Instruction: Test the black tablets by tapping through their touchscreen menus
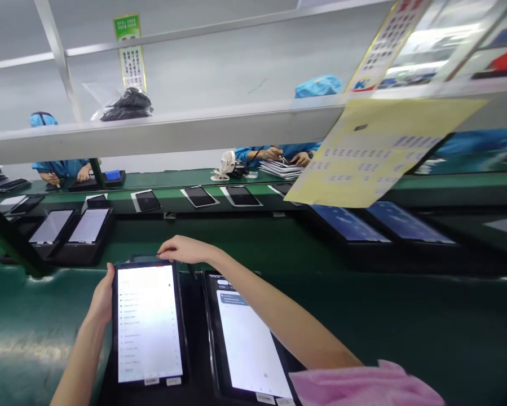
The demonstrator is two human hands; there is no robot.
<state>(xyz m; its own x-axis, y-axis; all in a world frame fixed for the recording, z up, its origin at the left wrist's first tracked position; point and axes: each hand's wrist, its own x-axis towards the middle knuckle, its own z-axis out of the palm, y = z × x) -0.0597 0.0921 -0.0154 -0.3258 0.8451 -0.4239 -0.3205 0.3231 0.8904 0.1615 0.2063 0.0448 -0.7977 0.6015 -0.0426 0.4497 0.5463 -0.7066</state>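
Two lit tablets lie side by side in front of me on the green bench. My left hand (103,296) grips the left edge of the left tablet (148,324), whose screen shows a white list. My right hand (184,248) reaches across and curls its fingers over that tablet's top edge. My right forearm crosses above the right tablet (248,341), which shows a white page with a dark header.
Beyond runs a green conveyor (245,237) carrying several tablets and phones, some in dark trays (84,231). A white shelf (160,132) crosses overhead, with a yellow sheet (375,152) hanging at right. People in blue coats (61,166) work on the far side by a small fan (225,164).
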